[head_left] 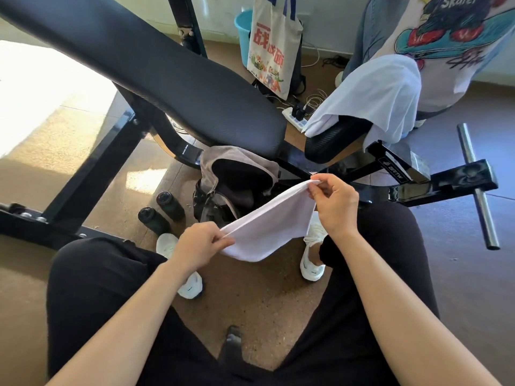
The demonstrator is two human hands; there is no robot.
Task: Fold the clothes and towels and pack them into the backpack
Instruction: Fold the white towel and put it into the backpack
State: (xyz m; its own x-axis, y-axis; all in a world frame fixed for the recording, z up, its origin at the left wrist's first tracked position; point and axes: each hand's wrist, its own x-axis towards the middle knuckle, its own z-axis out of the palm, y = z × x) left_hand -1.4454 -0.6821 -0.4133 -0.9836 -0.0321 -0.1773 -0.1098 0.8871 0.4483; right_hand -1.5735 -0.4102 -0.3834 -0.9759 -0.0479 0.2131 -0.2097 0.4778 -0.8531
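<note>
White cloth (pixel 267 227), thin & limp, sags betw. both hands just above the open backpack (pixel 223 190). Left hand (pixel 200 243) pinches its near edge, right hand (pixel 334 201) its far corner; both grips closed on it. Prob. light, no stiffness: hold by corners/edges.

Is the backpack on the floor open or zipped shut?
Open. The backpack sits under the bench with its top flap pulled back, so you can see the dark inside. What is in there, I cannot tell.

Harsh sun glare on floor (pixel 41 87) at left; wide-angle edge warping.
</note>
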